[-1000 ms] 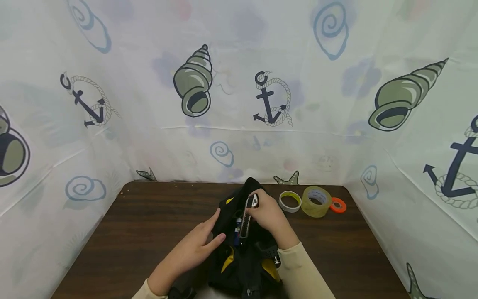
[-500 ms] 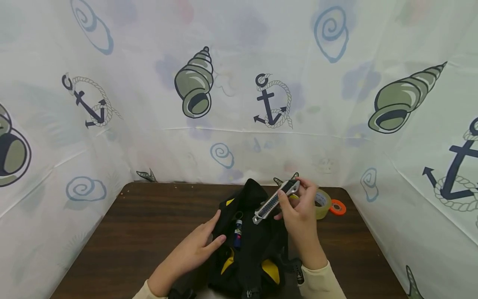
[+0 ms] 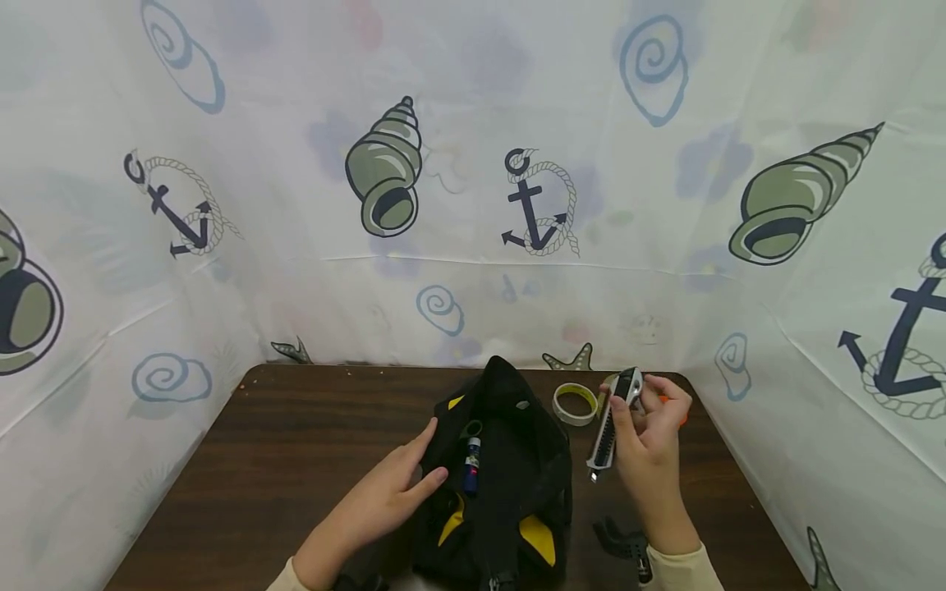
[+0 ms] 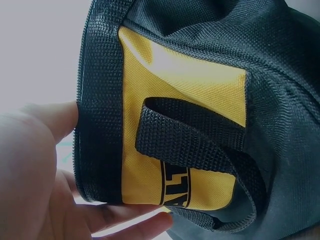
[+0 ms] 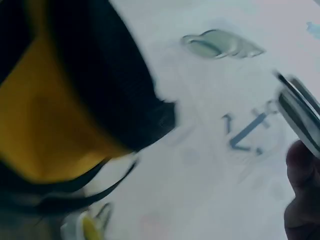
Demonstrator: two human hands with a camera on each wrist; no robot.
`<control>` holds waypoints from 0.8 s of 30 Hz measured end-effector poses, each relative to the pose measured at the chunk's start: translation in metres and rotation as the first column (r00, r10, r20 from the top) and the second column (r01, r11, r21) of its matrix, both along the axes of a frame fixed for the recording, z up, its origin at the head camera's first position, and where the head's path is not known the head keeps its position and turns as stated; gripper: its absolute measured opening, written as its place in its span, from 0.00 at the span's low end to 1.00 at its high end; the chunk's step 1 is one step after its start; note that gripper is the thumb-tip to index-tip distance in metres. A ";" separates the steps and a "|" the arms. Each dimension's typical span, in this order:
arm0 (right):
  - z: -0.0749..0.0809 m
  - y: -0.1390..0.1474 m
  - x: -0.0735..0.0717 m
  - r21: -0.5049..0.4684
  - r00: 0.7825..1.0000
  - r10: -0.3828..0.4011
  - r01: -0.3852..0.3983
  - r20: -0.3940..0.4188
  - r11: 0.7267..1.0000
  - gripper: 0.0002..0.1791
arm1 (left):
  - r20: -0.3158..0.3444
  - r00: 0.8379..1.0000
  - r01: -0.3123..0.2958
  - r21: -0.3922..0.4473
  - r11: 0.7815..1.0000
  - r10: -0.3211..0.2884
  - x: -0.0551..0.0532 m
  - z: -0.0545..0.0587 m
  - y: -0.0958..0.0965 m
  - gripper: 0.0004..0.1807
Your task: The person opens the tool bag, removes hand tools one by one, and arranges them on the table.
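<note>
A black-and-yellow tool bag [image 3: 517, 492] stands open on the table, its mouth facing up and away. My left hand [image 3: 377, 497] holds the bag's left rim, thumb over the mouth and fingers along the outer side; the left wrist view shows the thumb at the zipper edge. My right hand [image 3: 654, 443] grips a silver-and-black utility knife [image 3: 606, 435], carried right of the bag with its tip pointing down. In the right wrist view the knife [image 5: 302, 115] is at the right edge. A blue tube with a white top [image 3: 471, 468] sits in the bag, below a small green ring [image 3: 471, 428].
A white tape roll with yellow inside [image 3: 575, 404] lies behind the bag at the right. An orange roll [image 3: 684, 416] shows partly behind my right hand. The brown table [image 3: 318, 427] ends at a printed curtain [image 3: 473, 164]. A black strap [image 3: 617, 538] is near my right wrist.
My right hand has drawn the utility knife up out of the bag and carried it right, turning its tip downward. The larger clear tape roll is now mostly covered. My left hand has stayed put.
</note>
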State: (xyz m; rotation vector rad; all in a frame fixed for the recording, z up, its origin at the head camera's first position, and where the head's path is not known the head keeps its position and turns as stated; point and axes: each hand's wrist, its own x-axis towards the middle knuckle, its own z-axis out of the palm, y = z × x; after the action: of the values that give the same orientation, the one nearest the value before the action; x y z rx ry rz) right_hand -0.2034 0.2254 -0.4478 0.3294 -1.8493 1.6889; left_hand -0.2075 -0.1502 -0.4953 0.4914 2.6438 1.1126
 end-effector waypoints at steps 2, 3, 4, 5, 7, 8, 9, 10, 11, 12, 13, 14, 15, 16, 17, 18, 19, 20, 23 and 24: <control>-0.013 0.006 -0.004 -0.014 0.999 -0.040 0.040 0.018 0.999 0.24 | -0.003 1.000 0.003 0.000 1.000 -0.003 -0.001 -0.002 0.000 0.50; -0.022 0.008 -0.007 -0.013 0.997 -0.063 0.064 0.032 0.998 0.23 | -0.004 1.000 0.004 0.000 1.000 -0.004 -0.002 -0.003 0.000 0.50; -0.030 0.011 -0.009 0.007 0.994 -0.093 0.093 0.056 0.996 0.23 | -0.006 1.000 0.003 0.000 1.000 -0.003 -0.003 -0.003 0.000 0.51; -0.040 0.015 -0.011 0.026 0.990 -0.111 0.109 0.087 0.994 0.23 | -0.006 1.000 0.003 -0.001 1.000 -0.003 -0.003 -0.004 0.000 0.51; -0.058 0.021 -0.014 0.075 0.979 -0.135 0.124 0.154 0.989 0.24 | -0.004 1.000 0.004 0.003 1.000 -0.004 -0.003 -0.004 0.000 0.51; -0.067 0.024 -0.016 0.091 0.973 -0.131 0.115 0.191 0.989 0.25 | -0.003 1.000 0.002 0.004 1.000 -0.002 -0.004 -0.005 0.000 0.51; -0.074 0.026 -0.017 0.106 0.966 -0.124 0.102 0.226 0.989 0.25 | -0.001 1.000 0.000 0.006 1.000 0.000 -0.004 -0.005 -0.001 0.51; -0.082 0.028 -0.018 0.117 0.958 -0.111 0.083 0.263 0.990 0.26 | 0.001 1.000 -0.001 0.006 1.000 0.001 -0.003 -0.005 -0.001 0.50; -0.089 0.030 -0.020 0.115 0.954 -0.087 0.056 0.288 0.992 0.27 | 0.003 1.000 -0.002 0.006 1.000 0.002 -0.003 -0.006 -0.002 0.50; -0.095 0.032 -0.022 0.107 0.950 -0.062 0.030 0.306 0.994 0.28 | 0.002 1.000 -0.004 0.007 1.000 0.004 -0.002 -0.006 -0.002 0.50; -0.101 0.033 -0.024 0.089 0.946 -0.036 0.008 0.321 0.996 0.29 | 0.001 1.000 -0.007 0.006 1.000 0.007 -0.002 -0.006 -0.003 0.50; -0.108 0.034 -0.026 0.078 0.942 -0.015 -0.012 0.336 0.997 0.30 | 0.002 1.000 -0.009 0.005 1.000 0.009 -0.002 -0.007 -0.004 0.50; -0.114 0.036 -0.027 0.068 0.934 0.002 -0.028 0.357 0.997 0.31 | 0.002 1.000 -0.011 0.005 1.000 0.011 -0.001 -0.007 -0.004 0.50; -0.120 0.037 -0.029 0.056 0.928 0.015 -0.038 0.373 0.998 0.32 | 0.002 1.000 -0.013 0.004 1.000 0.013 -0.001 -0.007 -0.004 0.50; -0.127 0.039 -0.030 0.054 0.920 0.021 -0.046 0.390 0.997 0.33 | 0.003 1.000 -0.012 0.002 1.000 0.012 0.000 -0.007 -0.005 0.50; -0.132 0.040 -0.031 0.052 0.913 0.023 -0.049 0.408 0.997 0.33 | 0.006 1.000 -0.010 0.000 1.000 0.010 0.001 -0.007 -0.005 0.50; -0.137 0.041 -0.031 0.052 0.907 0.022 -0.048 0.422 0.997 0.33 | 0.007 1.000 -0.009 0.000 1.000 0.009 0.001 -0.007 -0.005 0.50; -0.141 0.042 -0.032 0.062 0.900 0.016 -0.048 0.435 0.997 0.34 | 0.006 1.000 -0.007 0.000 1.000 0.007 0.001 -0.006 -0.005 0.50; -0.149 0.044 -0.034 0.099 0.888 -0.003 -0.048 0.459 0.994 0.34 | -0.004 1.000 -0.001 0.005 1.000 0.001 0.001 -0.006 -0.003 0.49; -0.151 0.044 -0.035 0.111 0.882 -0.012 -0.046 0.472 0.993 0.34 | -0.007 1.000 -0.001 0.008 1.000 0.001 0.000 -0.005 -0.003 0.49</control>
State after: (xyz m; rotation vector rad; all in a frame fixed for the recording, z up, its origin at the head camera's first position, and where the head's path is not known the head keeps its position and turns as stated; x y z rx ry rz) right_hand -0.2383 0.2695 -0.5985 -0.0306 -2.3092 1.7872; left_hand -0.2070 -0.1533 -0.5007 0.4959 2.6472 1.1237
